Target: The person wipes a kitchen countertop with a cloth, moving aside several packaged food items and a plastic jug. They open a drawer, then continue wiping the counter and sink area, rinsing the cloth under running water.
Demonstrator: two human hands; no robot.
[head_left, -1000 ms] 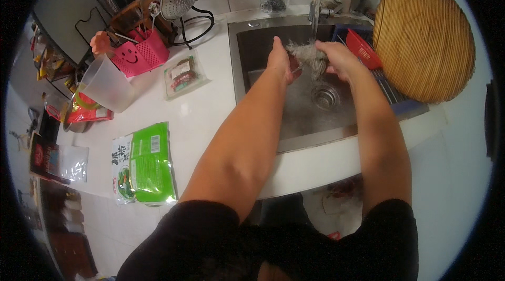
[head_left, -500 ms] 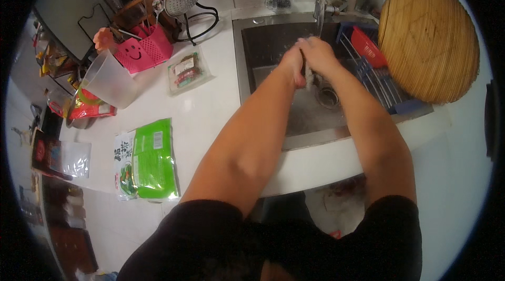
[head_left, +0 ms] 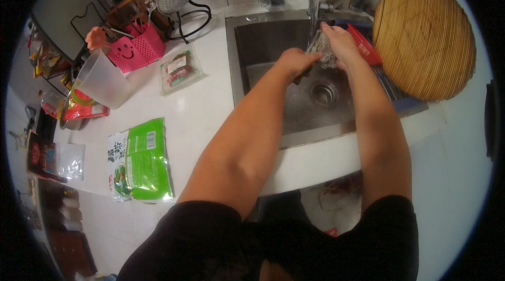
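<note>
Grey rag [head_left: 322,47], bunched under the tap [head_left: 314,5] over the steel sink [head_left: 263,39], gripped between left hand [head_left: 295,63] and right hand [head_left: 342,44], fingers closed on it; risk: hard wringing may splash water onto the counter [head_left: 205,107].

Single view only: head cam, worn, looking steeply down and slightly forward over the person's own chest. Fisheye, so straight edges bow near the rim and a black circular border cuts the corners. Upright, not mirrored. Both forearms enter from the lower edge and run up toward the sink [head_left: 263,39], which sits upper centre, at arm's reach. White tabletop [head_left: 205,118] fills the left and middle; the back wall runs along the top edge. Round woven mat [head_left: 426,39] sits upper right near the rim. Floor shows bottom left. No second view to overlap with.
</note>
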